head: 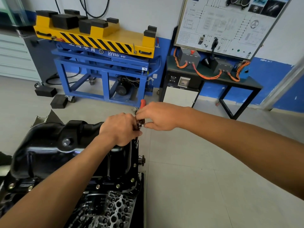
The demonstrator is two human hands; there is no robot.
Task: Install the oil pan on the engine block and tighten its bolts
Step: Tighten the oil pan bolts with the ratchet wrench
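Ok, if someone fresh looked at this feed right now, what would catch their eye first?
Both hands meet mid-frame: the left hand and right hand grip an orange-handled ratchet over the far right edge of the glossy black oil pan, which fills the lower left. Behind, the yellow lift platform with black hazard stripes stands out on its blue cart.
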